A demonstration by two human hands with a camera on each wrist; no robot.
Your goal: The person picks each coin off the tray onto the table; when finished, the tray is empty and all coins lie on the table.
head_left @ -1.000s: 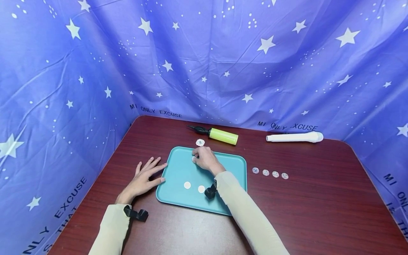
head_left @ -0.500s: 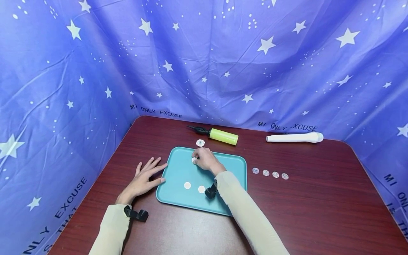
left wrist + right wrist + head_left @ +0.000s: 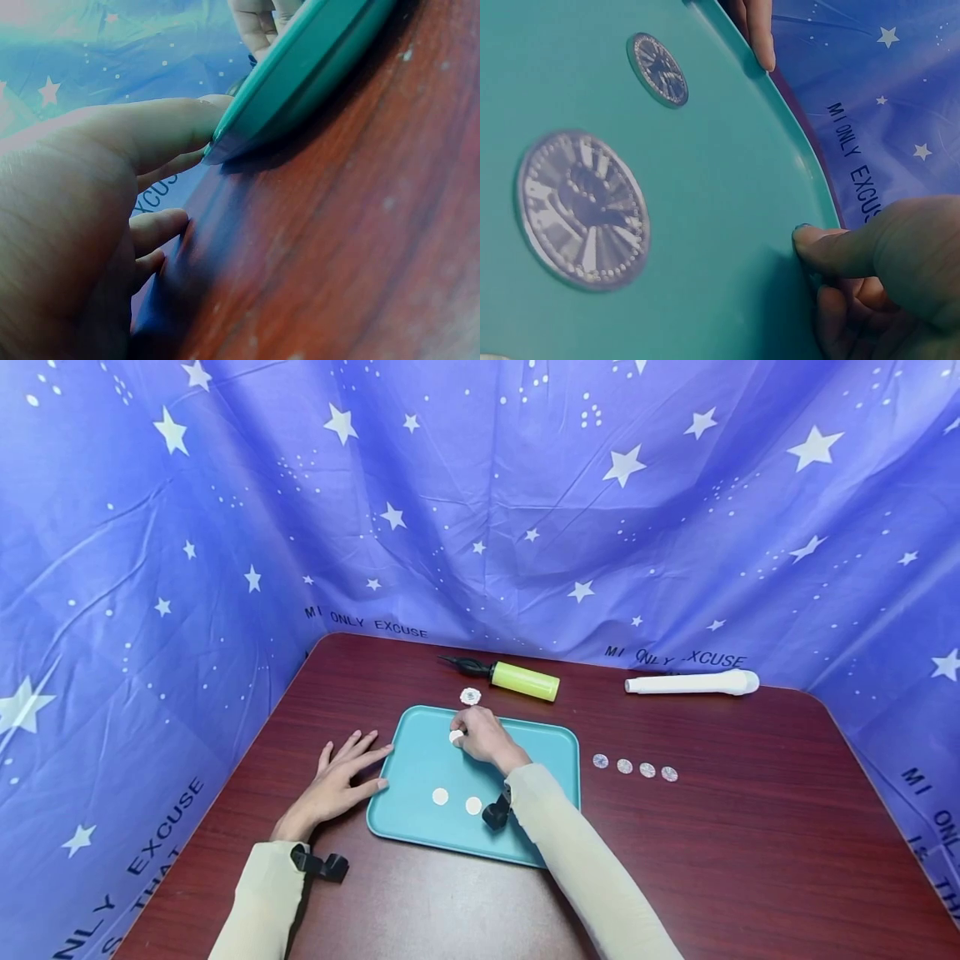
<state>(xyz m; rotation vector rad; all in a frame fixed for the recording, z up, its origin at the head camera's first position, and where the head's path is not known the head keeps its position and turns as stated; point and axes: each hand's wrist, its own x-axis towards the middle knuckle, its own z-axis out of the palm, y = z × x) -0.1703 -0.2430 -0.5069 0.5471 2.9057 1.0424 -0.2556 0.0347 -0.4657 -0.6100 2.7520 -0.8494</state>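
Observation:
A teal tray (image 3: 420, 827) lies on the dark red table. My right hand (image 3: 487, 737) is over its far part and pinches a silver coin (image 3: 456, 737) between thumb and fingers; most of that coin is hidden in the right wrist view. Two more silver coins, a left one (image 3: 440, 796) and a right one (image 3: 473, 806), lie flat on the near part of the tray. The right wrist view shows a raised design on the larger-looking coin (image 3: 585, 210). My left hand (image 3: 335, 789) rests at the tray's left side, fingers spread, fingertips at the rim.
Several silver coins (image 3: 625, 767) lie in a row right of the tray. Beyond its far rim is a small scalloped white disc (image 3: 470, 696). A yellow-green hand pump (image 3: 525, 682) and a white wand-like stick (image 3: 690, 683) lie near the starry curtain (image 3: 525, 485).
The coin in my right hand has tilted slightly, and its face now looks brighter. Both hands have otherwise stayed in place.

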